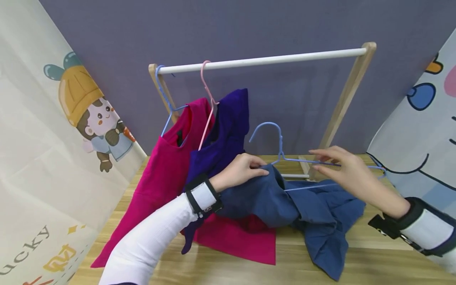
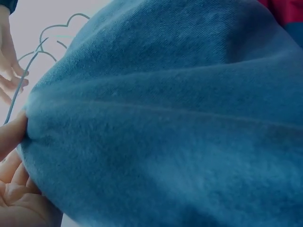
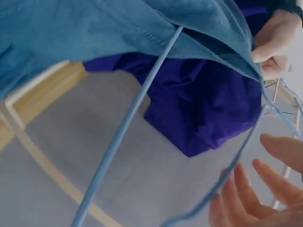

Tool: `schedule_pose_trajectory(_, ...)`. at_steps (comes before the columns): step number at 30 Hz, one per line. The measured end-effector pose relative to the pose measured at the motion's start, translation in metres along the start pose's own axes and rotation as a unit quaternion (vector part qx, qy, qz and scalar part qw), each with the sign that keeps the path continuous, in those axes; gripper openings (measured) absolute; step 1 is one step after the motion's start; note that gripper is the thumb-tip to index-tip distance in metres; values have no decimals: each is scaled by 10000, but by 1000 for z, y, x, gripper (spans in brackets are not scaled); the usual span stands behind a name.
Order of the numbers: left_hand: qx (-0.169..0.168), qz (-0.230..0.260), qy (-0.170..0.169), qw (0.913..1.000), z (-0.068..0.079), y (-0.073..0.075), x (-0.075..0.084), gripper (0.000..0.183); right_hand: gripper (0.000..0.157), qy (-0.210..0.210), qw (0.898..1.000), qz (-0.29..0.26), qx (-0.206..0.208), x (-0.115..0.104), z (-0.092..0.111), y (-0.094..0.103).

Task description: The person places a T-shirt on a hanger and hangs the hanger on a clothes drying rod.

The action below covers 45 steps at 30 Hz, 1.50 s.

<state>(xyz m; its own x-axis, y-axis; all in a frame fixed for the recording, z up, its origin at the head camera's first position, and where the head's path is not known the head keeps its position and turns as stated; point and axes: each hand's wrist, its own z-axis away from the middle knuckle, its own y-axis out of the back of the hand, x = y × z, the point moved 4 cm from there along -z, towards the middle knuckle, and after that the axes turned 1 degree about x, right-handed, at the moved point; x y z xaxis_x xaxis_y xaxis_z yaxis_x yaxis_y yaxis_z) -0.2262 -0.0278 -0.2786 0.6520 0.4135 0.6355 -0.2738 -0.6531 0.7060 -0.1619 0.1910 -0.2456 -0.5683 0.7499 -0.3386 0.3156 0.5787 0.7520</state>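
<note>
My left hand point(image 1: 244, 168) pinches the edge of a dark blue garment point(image 1: 256, 198) close to the neck of a blue hanger point(image 1: 280, 148). The hanger's left side goes into the cloth, while its right end sticks out bare. Around the upper right arm of that hanger is my right hand point(image 1: 343, 170), thumb below and fingers above. In the right wrist view the fingers point(image 3: 241, 194) touch or nearly touch the wire, and the thumb stands apart from them. The garment's lower part lies crumpled on the wooden tabletop point(image 1: 384, 253). In the left wrist view, cloth covers most of the picture.
Behind stands a rack with a white rail point(image 1: 285, 59) and wooden legs. A magenta garment point(image 1: 156, 174) hangs at its left on a blue hanger, beside a purple garment point(image 1: 228, 122) on a pink hanger point(image 1: 204, 85). Printed curtains point(image 1: 42, 166) flank the table.
</note>
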Motion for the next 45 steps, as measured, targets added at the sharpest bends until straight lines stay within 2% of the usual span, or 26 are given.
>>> schedule_pose_trajectory(2,54,60,39,10000,1,1,-3,14,37,325,9987,117,385,-5,3,5)
schedule_pose_trajectory(4,135,73,59,9999,2,3,-5,13,21,886,9929,106,785,-8,9,5)
schedule_pose_trajectory(6,228,62,46,9997,2,5,-6,12,15,1542,9837,-19,926,-12,18,-3)
schedule_pose_trajectory(7,263,57,33,9996,2,6,-7,11,20,1873,9784,-84,871,-13,23,-10)
schedule_pose_trajectory(9,321,65,7,9995,2,7,-6,11,35,2355,9706,-156,481,-15,37,-29)
schedule_pose_trajectory(10,337,73,-6,9994,2,7,-6,12,32,2480,9685,-144,176,-16,43,-39)
schedule_pose_trajectory(12,361,91,-11,9993,2,8,-6,12,18,2631,9641,69,-362,-17,56,-58)
schedule_pose_trajectory(13,370,104,-5,9993,2,8,-6,12,16,2701,9606,299,-582,-17,61,-65)
schedule_pose_trajectory(16,396,106,14,9992,3,9,-7,13,35,2878,9471,1047,-961,-14,72,-82)
schedule_pose_trajectory(18,410,103,33,9991,3,9,-8,13,40,3010,9342,1616,-1029,-11,76,-89)
schedule_pose_trajectory(21,402,116,53,9991,4,10,-8,14,31,3159,9130,2389,-983,-7,80,-94)
schedule_pose_trajectory(23,383,143,54,9991,5,10,-8,15,24,3233,8996,2823,-808,-4,81,-95)
schedule_pose_trajectory(25,368,176,53,9992,6,11,-8,15,25,3228,8909,3137,-601,-1,81,-94)
schedule_pose_trajectory(26,360,186,51,9992,6,11,-9,16,27,3185,8900,3222,-520,2,81,-94)
schedule_pose_trajectory(28,344,218,41,9992,6,11,-9,16,27,3060,8932,3258,-491,8,82,-91)
schedule_pose_trajectory(31,320,270,58,9991,8,12,-11,15,24,2898,9024,3107,-719,17,85,-87)
schedule_pose_trajectory(34,290,336,108,9990,10,13,-14,14,14,2761,9227,2551,-855,24,88,-80)
schedule_pose_trajectory(35,283,344,134,9989,10,13,-15,14,17,2717,9304,2321,-815,25,89,-77)
schedule_pose_trajectory(39,246,286,217,9991,14,13,-19,17,50,2454,9602,1278,-383,28,88,-60)
schedule_pose_trajectory(41,221,205,243,9992,15,13,-20,17,42,2256,9693,940,-254,30,87,-50)
schedule_pose_trajectory(44,179,132,244,9995,17,14,-22,16,9,1878,9794,670,-301,34,86,-33)
schedule_pose_trajectory(45,165,114,229,9995,18,14,-23,16,4,1702,9826,657,-338,36,86,-28)
